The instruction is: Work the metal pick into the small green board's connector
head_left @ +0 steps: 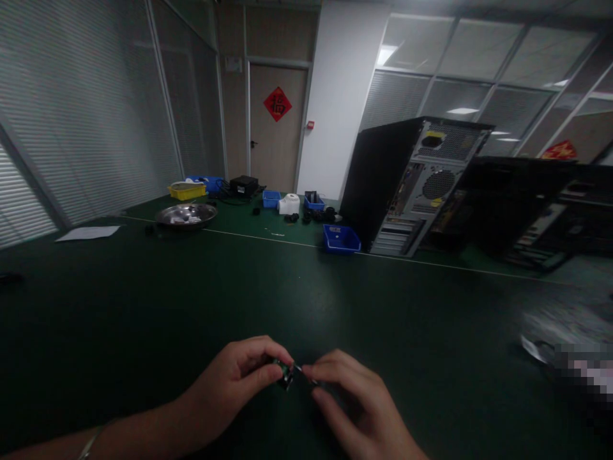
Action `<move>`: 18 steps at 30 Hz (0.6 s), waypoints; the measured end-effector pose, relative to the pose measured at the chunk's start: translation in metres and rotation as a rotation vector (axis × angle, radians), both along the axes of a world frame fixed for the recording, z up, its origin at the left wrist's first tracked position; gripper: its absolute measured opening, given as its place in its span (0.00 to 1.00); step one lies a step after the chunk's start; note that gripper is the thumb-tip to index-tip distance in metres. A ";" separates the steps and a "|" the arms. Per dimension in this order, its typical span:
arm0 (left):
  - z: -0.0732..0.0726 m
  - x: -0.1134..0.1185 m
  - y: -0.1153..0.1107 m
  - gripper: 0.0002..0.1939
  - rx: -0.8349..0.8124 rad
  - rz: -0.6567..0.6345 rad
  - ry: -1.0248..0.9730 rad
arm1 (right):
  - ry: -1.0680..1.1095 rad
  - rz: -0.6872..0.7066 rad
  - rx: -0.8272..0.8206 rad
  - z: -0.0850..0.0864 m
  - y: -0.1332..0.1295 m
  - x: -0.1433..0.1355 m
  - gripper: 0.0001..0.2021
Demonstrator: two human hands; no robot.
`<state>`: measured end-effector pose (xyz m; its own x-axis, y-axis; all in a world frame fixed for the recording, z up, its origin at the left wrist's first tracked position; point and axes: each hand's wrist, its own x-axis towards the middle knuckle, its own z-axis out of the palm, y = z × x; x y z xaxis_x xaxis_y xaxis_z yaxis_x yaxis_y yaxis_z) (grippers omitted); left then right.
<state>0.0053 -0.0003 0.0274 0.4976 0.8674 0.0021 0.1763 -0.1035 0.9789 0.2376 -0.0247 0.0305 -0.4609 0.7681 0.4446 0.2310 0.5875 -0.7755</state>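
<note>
Near the front of the green table [201,294], my left hand [239,380] pinches a small green circuit board [285,375] with dark and shiny parts between thumb and fingertips. Just to its right, my right hand [361,406] is closed around a thin, shiny metal piece [297,367]. One end of that piece points toward the board's edge; whether the two touch, I cannot tell. Fingers hide most of both items, and the dim light blurs their details.
Farther back stand a blue tray [341,239], a round metal dish [186,217], a yellow basket [188,190] and a white plastic part [289,204]. A black computer tower [387,179] rises at right. Paper [89,233] lies at left, a clear plastic bag [565,326] at right.
</note>
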 end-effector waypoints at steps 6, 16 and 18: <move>0.010 0.002 -0.007 0.08 0.344 -0.244 0.243 | -0.026 -0.065 -0.054 0.004 0.001 -0.001 0.10; 0.012 0.003 -0.009 0.12 0.440 -0.280 0.281 | -0.027 -0.041 -0.075 0.001 -0.002 -0.001 0.11; 0.013 0.004 -0.012 0.11 0.446 -0.237 0.321 | -0.052 -0.029 -0.111 0.003 -0.002 -0.002 0.10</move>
<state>0.0088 -0.0122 0.0407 0.7133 0.6828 0.1582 0.3779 -0.5647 0.7337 0.2361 -0.0268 0.0336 -0.4580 0.8246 0.3321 0.2879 0.4911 -0.8222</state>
